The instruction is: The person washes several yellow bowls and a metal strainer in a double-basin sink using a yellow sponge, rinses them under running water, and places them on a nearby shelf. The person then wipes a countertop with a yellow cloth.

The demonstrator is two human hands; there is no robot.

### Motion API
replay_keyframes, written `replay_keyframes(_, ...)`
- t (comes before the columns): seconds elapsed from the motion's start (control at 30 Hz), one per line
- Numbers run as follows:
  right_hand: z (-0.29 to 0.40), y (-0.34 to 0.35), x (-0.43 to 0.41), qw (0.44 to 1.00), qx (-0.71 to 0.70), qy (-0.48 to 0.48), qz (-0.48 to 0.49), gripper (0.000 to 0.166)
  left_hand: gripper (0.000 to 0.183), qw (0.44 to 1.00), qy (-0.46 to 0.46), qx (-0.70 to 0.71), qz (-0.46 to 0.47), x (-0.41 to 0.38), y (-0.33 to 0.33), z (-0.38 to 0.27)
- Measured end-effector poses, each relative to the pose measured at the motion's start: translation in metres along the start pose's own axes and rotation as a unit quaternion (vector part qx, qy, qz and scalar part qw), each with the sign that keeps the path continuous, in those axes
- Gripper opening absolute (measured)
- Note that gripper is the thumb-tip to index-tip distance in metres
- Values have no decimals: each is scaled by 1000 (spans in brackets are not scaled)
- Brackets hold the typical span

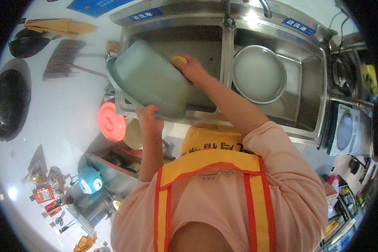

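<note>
A large pale-green plastic basin [157,82] is tilted over the left bowl of the stainless steel double sink [227,60], its rim towards the left. My left hand [150,118] grips the basin near its lower rim, at the sink's front edge. In my right hand [192,68] is a yellow sponge [179,59], held at the basin's outer wall. Motion blur softens the basin, and it hides part of the left sink bowl. A round metal pan [259,74] with cloudy water stands in the right bowl.
A faucet [266,9] rises behind the sink. Left of it hang a broom [64,61] and black woks [10,104]. A red plastic lid [111,122] is by the sink's left front corner. A round-topped appliance [345,130] stands at right.
</note>
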State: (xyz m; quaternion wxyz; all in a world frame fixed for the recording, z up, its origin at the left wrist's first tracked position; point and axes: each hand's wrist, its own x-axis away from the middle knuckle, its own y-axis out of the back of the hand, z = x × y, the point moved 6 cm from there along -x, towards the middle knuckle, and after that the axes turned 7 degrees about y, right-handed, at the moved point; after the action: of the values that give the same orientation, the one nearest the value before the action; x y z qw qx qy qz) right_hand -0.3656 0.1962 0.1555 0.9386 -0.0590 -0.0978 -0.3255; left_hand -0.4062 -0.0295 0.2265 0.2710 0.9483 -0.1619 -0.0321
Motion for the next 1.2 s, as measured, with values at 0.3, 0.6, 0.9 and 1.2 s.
replay_keyframes(0.3,-33,11,-56,970,235,38,-44,30,15,930,-236,-256,119,-6,-20,2)
replay_keyframes(0.6,-4,3,-42,903,414,110,-26,30,32,864,248,417,139,-23,-28,51)
replay_keyframes(0.9,-109,26,-25,751,623,121,183,24,43,901,-339,-241,122,-49,-8,14)
replay_keyframes(1.2,-64,176,87,860,466,206,13,35,36,939,-29,-213,267,-2,-1,-143)
